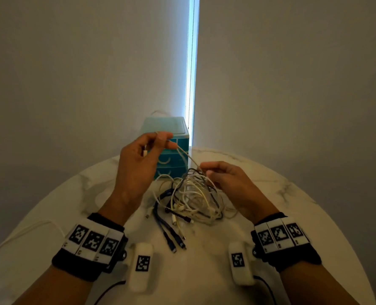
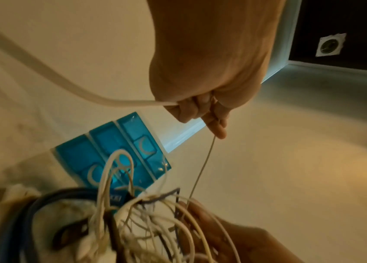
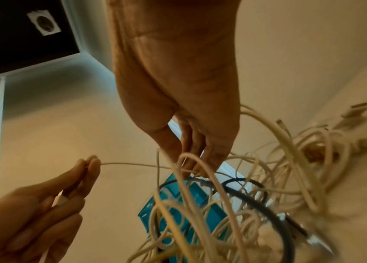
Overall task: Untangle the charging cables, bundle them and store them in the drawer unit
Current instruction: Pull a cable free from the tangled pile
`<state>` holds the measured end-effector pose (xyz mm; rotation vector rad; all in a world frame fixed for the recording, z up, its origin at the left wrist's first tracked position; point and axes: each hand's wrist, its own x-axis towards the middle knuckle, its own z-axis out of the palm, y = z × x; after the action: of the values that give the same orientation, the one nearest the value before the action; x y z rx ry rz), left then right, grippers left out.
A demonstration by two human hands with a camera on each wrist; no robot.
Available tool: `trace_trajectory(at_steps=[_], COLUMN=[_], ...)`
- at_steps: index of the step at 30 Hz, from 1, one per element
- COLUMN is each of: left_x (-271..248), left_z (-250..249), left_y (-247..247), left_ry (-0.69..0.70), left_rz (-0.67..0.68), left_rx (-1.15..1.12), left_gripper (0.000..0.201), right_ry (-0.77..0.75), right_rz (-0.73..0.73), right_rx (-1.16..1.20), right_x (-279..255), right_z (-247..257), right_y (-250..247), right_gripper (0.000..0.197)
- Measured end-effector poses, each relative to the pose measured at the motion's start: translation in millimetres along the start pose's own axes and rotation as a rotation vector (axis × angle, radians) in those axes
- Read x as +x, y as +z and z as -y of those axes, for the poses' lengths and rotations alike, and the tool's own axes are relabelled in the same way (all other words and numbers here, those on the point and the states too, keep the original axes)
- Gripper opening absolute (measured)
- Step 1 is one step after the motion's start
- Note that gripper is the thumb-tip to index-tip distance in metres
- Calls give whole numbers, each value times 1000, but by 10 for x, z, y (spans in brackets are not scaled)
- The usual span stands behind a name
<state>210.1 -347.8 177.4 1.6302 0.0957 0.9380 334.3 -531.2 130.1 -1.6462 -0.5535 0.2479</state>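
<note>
Untangling step, early stage. A single thin white cable (image 1: 188,158) is held taut between the two hands above the round marble table (image 1: 281,194). The left hand (image 1: 138,159) is raised in front of the drawer unit, its thumb and fingertips (image 3: 91,162) pinching the cable near its free end; a white connector (image 1: 145,153) is seen tucked against the palm. The right hand (image 1: 228,183) is lower, over the far side of the tangle, with thumb and forefinger closed on the same cable where it enters the heap.

The tangled charging cables (image 1: 193,197), mostly white with some dark blue and black ones, lie in one knot near the middle of the table, several plugs trailing toward the near edge. The teal drawer unit (image 1: 169,150) stands at the far edge, just behind the tangle; all three drawers (image 2: 119,156) appear closed. Nothing is seen bundled or stored yet.

The step in hand is judged to be the freeing of this one cable from the knot. The next move is likely to call for the cable to be followed by the right hand through the loops while the heap is kept down; a hard pull may tighten the knot or lift the whole mass.
</note>
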Motion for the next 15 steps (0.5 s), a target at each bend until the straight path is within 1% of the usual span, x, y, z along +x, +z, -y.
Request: trace_trajectory(at_steps=[2,3,4,6,7,8,10,11,12,13,15], left_x=[-68,-97,-120,-132,-128,-128,-135,-137,-143,-143,-129], left_z=[-39,-77,-122,-170,-148,-113,16,88,140,165,173], left_y=[41,61,80,128,153,173,204,211,212,210,207], left_ry=[11,25,36,16,-30,-106,-273,-330,-363,-375,-345], left_rz=[32,71,132,294,379,473,652,715,746,739,659], left_rx=[-1,3,12,58,93,124,235,311,370,403,385], left_gripper=[27,28,29,33,38,44,60,63,61,54,42], right_ry=[-57,-88,-120,-192,-221,-242,-284,-312,-341,-366,-393], right_rz=[-17,-32,-67,-198,-267,-322,-400,-426,-443,-449,-420], right_rx=[-70,-126,-165,-166,-126,-60,97,178,262,340,412], right_x=[3,-5,-9,-15,-23,-36,-68,-89,-112,-141,-198], right_z=[14,24,21,0,7,32,123,184,246,312,411], right_y=[-16,-13,-10,-27,-46,-66,-120,-146,-170,-190,-206], right_gripper=[24,23,22,19,18,19,20,20,21,22,25])
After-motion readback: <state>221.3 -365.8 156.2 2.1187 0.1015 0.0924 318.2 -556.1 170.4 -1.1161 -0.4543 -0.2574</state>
